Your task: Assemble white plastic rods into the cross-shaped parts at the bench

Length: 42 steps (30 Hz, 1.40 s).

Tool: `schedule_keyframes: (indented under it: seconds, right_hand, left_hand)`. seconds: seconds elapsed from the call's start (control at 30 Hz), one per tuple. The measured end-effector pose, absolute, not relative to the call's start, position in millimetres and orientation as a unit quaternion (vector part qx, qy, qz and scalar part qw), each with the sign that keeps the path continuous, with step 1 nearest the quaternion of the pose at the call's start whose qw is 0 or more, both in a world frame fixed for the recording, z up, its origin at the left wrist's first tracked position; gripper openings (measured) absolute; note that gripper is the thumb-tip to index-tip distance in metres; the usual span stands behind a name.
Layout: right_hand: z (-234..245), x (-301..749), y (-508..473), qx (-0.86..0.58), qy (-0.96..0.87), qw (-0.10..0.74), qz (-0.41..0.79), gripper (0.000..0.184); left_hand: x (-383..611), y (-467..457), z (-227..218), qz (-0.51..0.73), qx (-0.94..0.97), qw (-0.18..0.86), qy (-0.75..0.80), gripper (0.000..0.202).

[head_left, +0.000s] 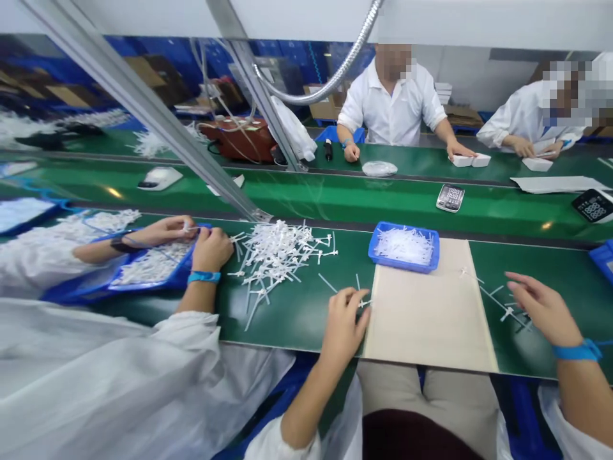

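My left hand [343, 319] is at the left edge of a beige board [431, 313], thumb and forefinger closed around a small white connector with thin tubing [363, 303]. To the right of the board, my right hand [543, 310] is open, fingers apart, over a few thin tubes with a white connector [508, 313] on the green belt. A blue tray [405, 263] of short white tube pieces [405, 245] rests on the board's far end. Left of my left hand lies a heap of white connectors with tubing [278, 249].
On my left, a co-worker's hands [211, 249] work above a blue tray [177, 279]. Across the belt, two people in white handle small white boxes [463, 161]. Blood pressure monitors [450, 198] lie on the green middle section. A metal post [258, 115] rises ahead.
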State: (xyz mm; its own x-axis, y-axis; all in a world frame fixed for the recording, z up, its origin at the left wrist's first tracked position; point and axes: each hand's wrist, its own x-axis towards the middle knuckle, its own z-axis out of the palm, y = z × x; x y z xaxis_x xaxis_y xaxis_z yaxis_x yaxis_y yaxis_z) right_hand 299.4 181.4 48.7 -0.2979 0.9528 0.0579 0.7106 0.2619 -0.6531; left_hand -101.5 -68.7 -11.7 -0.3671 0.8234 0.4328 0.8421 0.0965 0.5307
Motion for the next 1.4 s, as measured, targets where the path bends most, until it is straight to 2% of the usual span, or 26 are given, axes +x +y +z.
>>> schedule_keyframes:
  seconds: [0.07,0.17,0.3,0.43,0.5,0.6,0.73,1.0,1.1,1.27,1.4]
  right_hand:
    - [54.8,243.6,175.4,-0.468,-0.785,0.208,0.348,0.058]
    - [54.3,168.2,169.8,-0.337,-0.83,0.177,0.407,0.05]
    - [29.7,107.4,161.7,-0.236,-0.807,0.172,0.514,0.048]
    - [-1.1,90.7,151.4,-0.17,-0.71,0.142,0.669,0.051]
    - [-7.8,91.8,148.8,-0.152,-0.655,0.156,0.723,0.057]
    - [-5.9,95.0,151.1,-0.149,-0.585,0.231,0.763,0.062]
    - [3.2,94.4,161.0,-0.181,-0.529,0.327,0.762,0.058]
    - [15.4,97.4,157.7,-0.211,-0.549,0.414,0.695,0.034]
    - [21.1,99.3,150.4,-0.215,-0.573,0.431,0.664,0.025]
    - [27.2,100.5,143.0,-0.221,-0.588,0.435,0.645,0.021]
    - [35.9,105.4,142.6,-0.211,-0.65,0.442,0.581,0.013]
  left_hand:
    - [-115.7,-71.3,-17.5,-0.351,-0.556,-0.003,-0.753,0.025]
    - [-126.6,-72.5,-14.5,-0.397,-0.543,-0.054,-0.738,0.027]
    - [-126.7,-71.7,8.4,-0.546,-0.382,-0.134,-0.734,0.029]
    - [-106.3,-46.8,31.5,-0.678,-0.236,-0.25,-0.65,0.042]
    - [-91.0,-24.0,37.6,-0.693,-0.229,-0.32,-0.604,0.045]
    - [-71.6,15.3,40.8,-0.664,-0.28,-0.382,-0.578,0.041]
    - [-60.1,61.4,38.3,-0.629,-0.377,-0.364,-0.575,0.031]
    - [-62.9,72.4,22.0,-0.6,-0.513,-0.242,-0.564,0.013]
    - [-64.4,68.4,20.3,-0.609,-0.546,-0.197,-0.541,0.007]
    - [-68.5,70.9,23.9,-0.626,-0.571,-0.169,-0.504,0.003]
    - [-72.4,68.4,30.7,-0.608,-0.597,-0.176,-0.492,0.01]
